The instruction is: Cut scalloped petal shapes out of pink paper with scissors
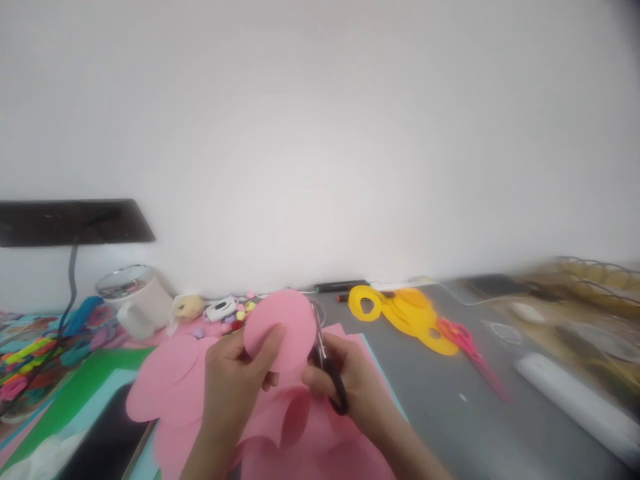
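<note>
A round pink paper disc (pixel 295 313) is pinched in my left hand (pixel 240 373), the thumb lying across its face. My right hand (pixel 345 373) grips a pair of black-handled scissors (pixel 329 377), fingers in the loops. The blades point up along the disc's right edge; whether they are open or closed is hard to make out. Below both hands lies pink paper (pixel 310 453) with curved cut edges. Several larger pink paper circles (pixel 165 380) overlap to the left of my left hand.
Yellow paper rings (pixel 410 317) and pink scissors (pixel 467 347) lie to the right, beyond them a white bar-shaped object (pixel 575 393). At left are a white mug (pixel 143 307), a black phone (pixel 107 433) and green paper (pixel 85 387). A wall stands behind.
</note>
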Demonstrator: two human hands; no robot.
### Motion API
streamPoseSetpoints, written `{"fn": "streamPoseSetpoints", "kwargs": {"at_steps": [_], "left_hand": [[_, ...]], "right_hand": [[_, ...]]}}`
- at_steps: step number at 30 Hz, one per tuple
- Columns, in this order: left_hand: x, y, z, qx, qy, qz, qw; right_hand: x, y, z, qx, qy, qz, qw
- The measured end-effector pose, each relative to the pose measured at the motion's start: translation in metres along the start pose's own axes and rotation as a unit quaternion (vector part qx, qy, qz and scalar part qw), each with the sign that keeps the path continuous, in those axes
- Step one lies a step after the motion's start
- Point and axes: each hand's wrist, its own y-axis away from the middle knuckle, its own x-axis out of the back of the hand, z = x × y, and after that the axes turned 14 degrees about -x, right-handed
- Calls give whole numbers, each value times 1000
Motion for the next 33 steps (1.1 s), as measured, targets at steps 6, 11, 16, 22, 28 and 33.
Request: {"fn": "streamPoseSetpoints", "kwargs": {"at_steps": [6,11,16,22,28,33], "left_hand": [[-1,1,0,6,-2,11,1000],[-1,0,-1,3,-8,3,1000],[-1,0,-3,1,-6,1,1000],[-2,0,-4,-1,3,1,1000],[-2,0,-3,-6,11,8,1000],[-2,1,-3,-12,4,8,1000]], "right_hand": [[3,-2,3,24,-9,-20,999],[4,-3,3,30,-13,-30,999],[4,-3,3,24,-21,-36,999],[3,-3,5,33,-27,-45,998],[2,-3,2,35,-15,-34,999],[1,-2,1,25,-7,-29,999]]}}
